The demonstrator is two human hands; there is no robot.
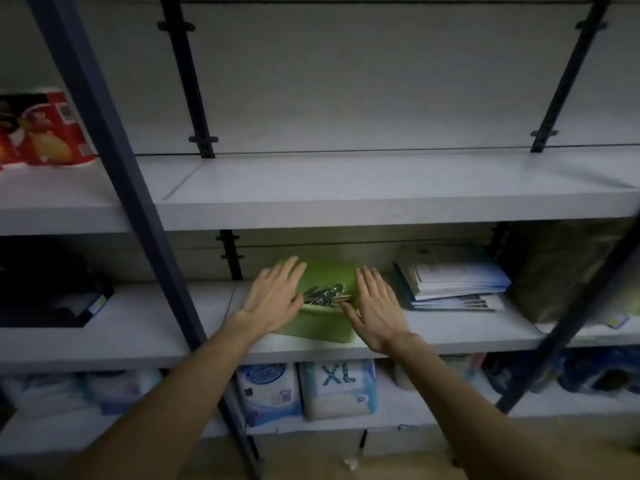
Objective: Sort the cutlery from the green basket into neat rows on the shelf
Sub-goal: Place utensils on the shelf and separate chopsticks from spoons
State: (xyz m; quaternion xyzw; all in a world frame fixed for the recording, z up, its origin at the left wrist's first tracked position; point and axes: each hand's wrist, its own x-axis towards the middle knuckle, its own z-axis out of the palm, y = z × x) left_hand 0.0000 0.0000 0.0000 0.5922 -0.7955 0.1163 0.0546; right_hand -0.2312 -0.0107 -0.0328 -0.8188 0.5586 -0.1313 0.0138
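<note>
A green basket (320, 327) stands on the middle shelf (145, 327), near its front edge. Inside lies a heap of metal cutlery (323, 294), partly hidden by my hands. My left hand (275, 294) hovers flat over the basket's left side with the fingers spread. My right hand (375, 304) is over its right side, fingers straight and apart. Neither hand holds anything. I cannot tell whether the palms touch the basket's rim.
The wide upper shelf (381, 192) is bare above the basket. A stack of booklets (453, 285) lies right of the basket. A dark box (48, 296) sits at the left. Dark uprights (138, 188) cross the front. Packs (337, 389) fill the bottom shelf.
</note>
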